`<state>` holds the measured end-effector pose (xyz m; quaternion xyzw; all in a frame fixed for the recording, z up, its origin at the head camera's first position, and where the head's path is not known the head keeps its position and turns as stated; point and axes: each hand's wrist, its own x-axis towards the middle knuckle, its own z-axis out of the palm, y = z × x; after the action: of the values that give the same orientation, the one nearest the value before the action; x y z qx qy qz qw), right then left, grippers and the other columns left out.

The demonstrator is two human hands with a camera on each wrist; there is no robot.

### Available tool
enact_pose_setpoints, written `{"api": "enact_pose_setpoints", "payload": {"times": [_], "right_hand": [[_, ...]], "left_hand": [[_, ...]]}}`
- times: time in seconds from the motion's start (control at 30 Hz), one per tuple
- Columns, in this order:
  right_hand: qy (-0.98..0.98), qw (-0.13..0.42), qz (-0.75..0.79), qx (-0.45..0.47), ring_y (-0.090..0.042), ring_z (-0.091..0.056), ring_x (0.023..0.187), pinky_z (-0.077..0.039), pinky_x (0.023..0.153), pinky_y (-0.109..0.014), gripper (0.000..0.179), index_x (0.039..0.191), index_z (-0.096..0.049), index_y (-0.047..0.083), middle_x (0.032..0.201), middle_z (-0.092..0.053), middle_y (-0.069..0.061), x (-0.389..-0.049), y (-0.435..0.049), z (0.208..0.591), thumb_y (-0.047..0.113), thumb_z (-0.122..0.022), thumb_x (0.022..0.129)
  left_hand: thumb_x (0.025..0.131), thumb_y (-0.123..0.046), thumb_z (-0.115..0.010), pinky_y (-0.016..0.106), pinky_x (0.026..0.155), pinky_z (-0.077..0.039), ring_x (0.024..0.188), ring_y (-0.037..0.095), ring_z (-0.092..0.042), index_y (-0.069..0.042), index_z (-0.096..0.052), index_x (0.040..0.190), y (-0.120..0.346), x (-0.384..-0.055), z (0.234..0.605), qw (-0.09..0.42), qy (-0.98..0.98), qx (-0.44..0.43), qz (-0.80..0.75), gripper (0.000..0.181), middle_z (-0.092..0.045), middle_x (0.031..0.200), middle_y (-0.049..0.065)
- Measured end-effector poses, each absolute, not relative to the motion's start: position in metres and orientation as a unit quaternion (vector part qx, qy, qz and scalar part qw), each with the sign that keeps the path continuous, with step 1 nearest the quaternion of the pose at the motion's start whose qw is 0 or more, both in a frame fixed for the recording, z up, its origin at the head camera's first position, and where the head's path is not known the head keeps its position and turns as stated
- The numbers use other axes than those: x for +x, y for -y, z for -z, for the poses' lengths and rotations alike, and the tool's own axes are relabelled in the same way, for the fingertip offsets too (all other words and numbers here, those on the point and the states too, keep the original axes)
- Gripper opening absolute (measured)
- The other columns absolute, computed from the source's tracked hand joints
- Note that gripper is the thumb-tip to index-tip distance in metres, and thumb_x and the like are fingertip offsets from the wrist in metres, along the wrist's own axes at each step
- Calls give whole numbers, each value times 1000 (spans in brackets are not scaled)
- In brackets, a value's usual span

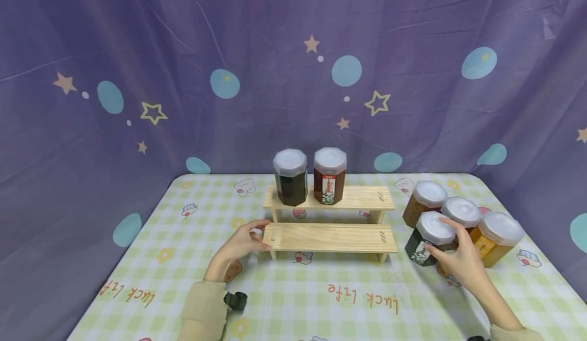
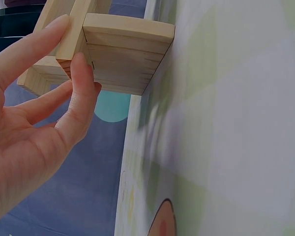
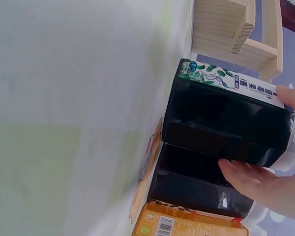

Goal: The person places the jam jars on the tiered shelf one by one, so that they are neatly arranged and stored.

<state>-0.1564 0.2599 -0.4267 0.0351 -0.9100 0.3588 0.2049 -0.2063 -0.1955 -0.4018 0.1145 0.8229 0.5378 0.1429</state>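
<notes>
A two-tier wooden shelf [image 1: 321, 238] stands mid-table. My left hand [image 1: 245, 240] grips the left end of its lower tier, thumb at the front edge and fingers behind; the left wrist view shows the fingertips against the wooden end [image 2: 130, 54]. With my right hand [image 1: 463, 259] I hold a dark jam jar [image 1: 423, 249] near its white lid, thumb on the label side and fingers on the opposite side. Its leafy white label [image 3: 241, 83] shows in the right wrist view. Whether the jar's base touches the table is unclear.
On the upper tier stand a dark jar [image 1: 292, 188] and a red-brown jar [image 1: 329, 185]. Close around the held jar are a brown jar [image 1: 415, 209], a partly hidden jar [image 1: 460, 211] and an orange-yellow jar [image 1: 492, 244]. A purple curtain [image 1: 275, 122] hangs behind the checked tablecloth [image 1: 293, 300].
</notes>
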Motion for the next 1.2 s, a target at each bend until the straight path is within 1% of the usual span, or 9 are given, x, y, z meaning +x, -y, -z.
{"api": "enact_pose_setpoints", "payload": {"times": [0.13,0.23,0.33,0.43,0.5,0.67,0.9,1.1,1.2], "right_hand": [[908,219,-357,30,-26,-44,86,-34,63,-26,69,126,-37,1,118,-40,-28,-159,-260,432,13,-75,70],[907,216,-360,25,-34,-46,94,-36,67,-39,69,125,-37,0,120,-39,-29,-160,-259,431,14,-75,70],[909,210,-359,25,-40,-46,96,-36,68,-43,69,124,-36,-2,119,-40,-30,-159,-256,425,14,-75,70],[912,210,-353,23,-38,-49,92,-38,65,-36,68,124,-37,-1,117,-42,-29,-158,-255,423,16,-75,70],[914,207,-348,16,-30,-50,78,-36,58,-29,68,124,-38,1,109,-46,-26,-158,-255,424,18,-75,70],[916,200,-349,-5,-14,-37,56,-29,47,-27,67,123,-39,5,88,-49,-15,-158,-254,425,22,-76,69],[916,204,-344,5,-14,-41,61,-32,51,-25,67,122,-40,4,99,-50,-21,-159,-256,424,22,-77,68],[919,194,-344,3,-11,-41,54,-34,47,-24,68,122,-40,6,76,-51,-13,-161,-260,426,23,-77,68],[919,196,-342,4,-8,-41,53,-34,46,-24,67,121,-40,5,72,-51,-11,-162,-263,428,24,-77,68]], "left_hand": [[74,1,-67,35,60,-44,69,19,-49,11,-36,129,195,-206,402,143,-823,114,-538,64,-42,112,26],[73,1,-67,33,60,-44,69,19,-49,10,-37,128,196,-206,402,142,-823,113,-539,64,-42,112,25],[73,1,-68,30,59,-43,70,19,-50,9,-38,128,196,-206,402,138,-824,111,-538,63,-43,111,25],[72,1,-68,30,59,-43,71,19,-50,9,-39,128,196,-206,402,136,-824,110,-538,63,-43,111,25],[72,1,-68,30,59,-43,71,19,-50,9,-38,128,196,-205,401,136,-824,109,-538,63,-43,111,25],[73,2,-67,28,58,-43,70,19,-49,10,-38,128,195,-204,400,139,-824,108,-539,63,-43,112,25],[73,1,-68,29,58,-43,70,19,-49,9,-38,128,198,-208,407,140,-820,110,-544,64,-42,112,25],[72,-4,-71,30,58,-43,69,16,-48,5,-36,131,204,-219,426,142,-820,109,-543,69,-43,114,21],[72,-6,-72,30,58,-43,68,16,-49,4,-37,131,204,-221,429,141,-823,110,-540,69,-43,114,20]]}}
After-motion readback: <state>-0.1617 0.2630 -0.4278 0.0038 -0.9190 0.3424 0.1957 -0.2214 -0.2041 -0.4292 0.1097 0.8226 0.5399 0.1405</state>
